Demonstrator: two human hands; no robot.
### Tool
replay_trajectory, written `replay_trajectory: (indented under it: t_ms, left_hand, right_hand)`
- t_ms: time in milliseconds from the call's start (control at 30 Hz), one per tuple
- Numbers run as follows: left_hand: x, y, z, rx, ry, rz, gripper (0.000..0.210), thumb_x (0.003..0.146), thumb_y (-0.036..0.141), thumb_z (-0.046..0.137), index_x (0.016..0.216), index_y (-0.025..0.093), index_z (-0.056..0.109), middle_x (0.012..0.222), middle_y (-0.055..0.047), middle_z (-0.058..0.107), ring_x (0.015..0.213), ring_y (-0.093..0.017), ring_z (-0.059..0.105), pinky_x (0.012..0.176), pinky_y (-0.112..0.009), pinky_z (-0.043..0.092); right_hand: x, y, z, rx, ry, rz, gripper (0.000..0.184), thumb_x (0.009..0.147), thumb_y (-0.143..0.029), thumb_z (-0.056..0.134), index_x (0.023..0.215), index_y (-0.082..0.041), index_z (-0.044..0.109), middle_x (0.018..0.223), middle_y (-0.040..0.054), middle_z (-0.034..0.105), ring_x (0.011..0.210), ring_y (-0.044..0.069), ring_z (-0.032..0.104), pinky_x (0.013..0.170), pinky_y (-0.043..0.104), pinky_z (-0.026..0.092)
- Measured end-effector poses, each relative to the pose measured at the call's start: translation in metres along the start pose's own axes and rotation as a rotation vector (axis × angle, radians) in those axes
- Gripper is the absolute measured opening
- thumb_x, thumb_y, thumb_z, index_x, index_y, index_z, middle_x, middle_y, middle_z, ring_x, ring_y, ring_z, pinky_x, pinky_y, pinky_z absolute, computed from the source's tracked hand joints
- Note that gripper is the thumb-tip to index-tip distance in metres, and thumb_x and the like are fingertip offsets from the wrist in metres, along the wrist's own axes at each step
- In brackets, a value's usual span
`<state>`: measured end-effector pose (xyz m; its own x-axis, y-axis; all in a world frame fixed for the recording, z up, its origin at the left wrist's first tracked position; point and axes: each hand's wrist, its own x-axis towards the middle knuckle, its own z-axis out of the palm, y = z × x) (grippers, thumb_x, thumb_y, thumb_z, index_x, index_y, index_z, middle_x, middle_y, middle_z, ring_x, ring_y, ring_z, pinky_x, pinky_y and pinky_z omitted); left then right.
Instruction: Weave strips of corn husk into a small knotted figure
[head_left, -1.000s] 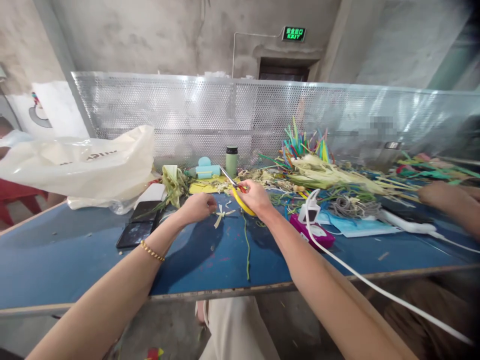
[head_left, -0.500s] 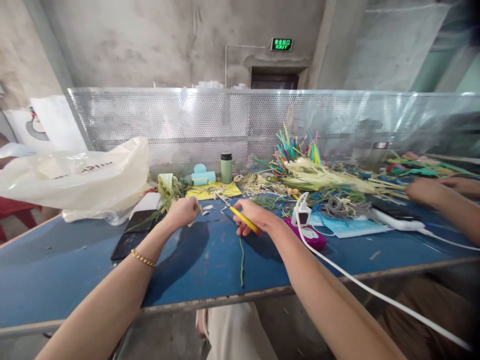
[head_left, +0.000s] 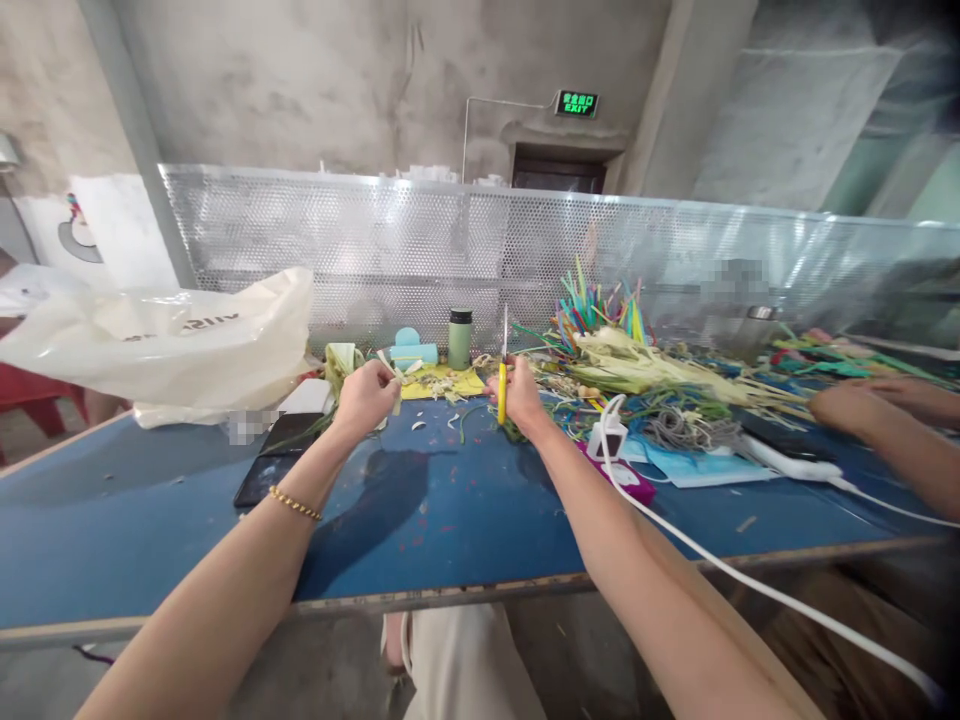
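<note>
My left hand (head_left: 366,400), with a beaded bracelet at the wrist, is closed in a pinch on a pale strip of husk (head_left: 395,382). My right hand (head_left: 523,392) is closed around yellow-handled scissors (head_left: 502,393), with the blades pointing up and away from me. Beside the scissors, a green strand (head_left: 465,422) trails over the blue table (head_left: 450,540). Beyond both hands lies a yellow sheet (head_left: 466,381) strewn with pale scraps.
A green bottle (head_left: 460,340) stands at the back. To the left are a phone (head_left: 259,478) and a large plastic bag (head_left: 217,350). Husks (head_left: 630,360), grey cord (head_left: 682,425) and a purple power strip (head_left: 637,487) with a white cable lie right. A co-worker's hands (head_left: 862,400) are far right.
My right hand has moved up and away, and the scissors have swung from slanting left to nearly upright. The green strand no longer hangs below that hand. Pale husk now shows at my left fingers.
</note>
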<state>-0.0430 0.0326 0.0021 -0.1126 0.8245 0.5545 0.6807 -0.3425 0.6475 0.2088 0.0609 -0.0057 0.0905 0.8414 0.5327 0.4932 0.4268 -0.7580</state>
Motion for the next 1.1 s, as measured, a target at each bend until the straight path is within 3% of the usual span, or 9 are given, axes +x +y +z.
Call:
replay_trajectory:
  t_ms: [100,200,333,433,600,700,800,900,1100]
  left_hand:
    - [0.0,0.002,0.002,-0.346,-0.052,-0.054,0.018,0.074,0.032,0.064,0.072,0.017,0.055,0.061,-0.002,0.064,0.049,-0.015,0.058,0.053,-0.026,0.04]
    - [-0.003,0.008,0.002,-0.686,-0.121,-0.088,0.029,0.071,0.04,0.07,0.078,0.014,0.061,0.068,-0.005,0.068,0.054,-0.016,0.063,0.052,-0.024,0.04]
    - [-0.011,0.018,0.003,-0.85,-0.262,-0.098,0.033,0.071,0.041,0.072,0.086,0.012,0.067,0.081,-0.008,0.072,0.064,-0.015,0.067,0.053,-0.021,0.037]
    - [-0.018,0.024,0.008,-0.935,-0.317,-0.183,0.031,0.066,0.038,0.077,0.081,0.012,0.068,0.079,-0.008,0.072,0.066,-0.016,0.067,0.054,-0.022,0.037]
    - [-0.023,0.028,0.014,-0.972,-0.328,-0.274,0.027,0.059,0.032,0.081,0.075,0.012,0.071,0.074,-0.006,0.07,0.067,-0.015,0.063,0.056,-0.023,0.036]
    - [-0.023,0.029,0.015,-0.911,-0.281,-0.29,0.025,0.057,0.03,0.082,0.072,0.013,0.072,0.068,-0.003,0.067,0.062,-0.012,0.057,0.056,-0.024,0.035]
    - [-0.025,0.029,0.018,-0.874,-0.284,-0.261,0.024,0.058,0.032,0.082,0.071,0.013,0.073,0.064,-0.002,0.065,0.058,-0.01,0.052,0.056,-0.025,0.033]
    - [-0.03,0.029,0.025,-0.863,-0.38,-0.221,0.025,0.061,0.034,0.08,0.07,0.012,0.073,0.062,-0.003,0.064,0.056,-0.011,0.051,0.056,-0.025,0.033]
    - [-0.041,0.034,0.035,-0.852,-0.499,-0.17,0.023,0.064,0.032,0.078,0.071,0.011,0.072,0.064,-0.005,0.065,0.057,-0.011,0.052,0.058,-0.026,0.037]
  right_hand:
    - [-0.008,-0.007,-0.004,-0.102,-0.08,0.036,0.041,0.08,-0.022,0.055,0.119,-0.019,0.047,0.087,0.0049,0.067,0.056,0.014,0.062,0.049,0.024,0.047]
    - [-0.017,-0.01,-0.002,-0.366,-0.264,-0.128,0.031,0.074,-0.022,0.065,0.105,-0.02,0.064,0.093,0.0071,0.071,0.077,0.02,0.067,0.065,0.028,0.05]
    - [-0.034,-0.01,0.007,-0.444,-0.594,-0.302,0.032,0.072,-0.025,0.067,0.104,-0.022,0.071,0.1,0.0058,0.073,0.088,0.022,0.066,0.076,0.03,0.048]
    - [-0.049,-0.013,0.012,-0.471,-0.71,-0.367,0.04,0.071,-0.031,0.069,0.11,-0.024,0.071,0.1,0.005,0.073,0.087,0.022,0.066,0.076,0.03,0.048]
    - [-0.059,-0.019,0.006,-0.598,-0.693,-0.407,0.043,0.07,-0.036,0.07,0.111,-0.025,0.072,0.098,0.009,0.07,0.09,0.025,0.062,0.079,0.035,0.047]
    - [-0.053,-0.025,-0.006,-0.479,-0.671,-0.404,0.034,0.07,-0.027,0.069,0.103,-0.023,0.075,0.091,0.0067,0.069,0.081,0.02,0.062,0.073,0.03,0.048]
    - [-0.046,-0.036,-0.016,-0.173,-0.396,-0.341,0.021,0.081,-0.025,0.059,0.093,-0.016,0.074,0.084,0.0059,0.07,0.074,0.016,0.062,0.069,0.027,0.047]
    - [-0.043,-0.046,-0.019,0.062,-0.195,-0.294,0.026,0.085,-0.037,0.058,0.089,-0.014,0.071,0.082,0.007,0.071,0.074,0.017,0.063,0.066,0.027,0.048]
    - [-0.047,-0.045,-0.012,0.114,-0.267,-0.31,0.019,0.079,-0.032,0.066,0.078,-0.014,0.069,0.074,0.0047,0.069,0.067,0.015,0.061,0.064,0.025,0.046]
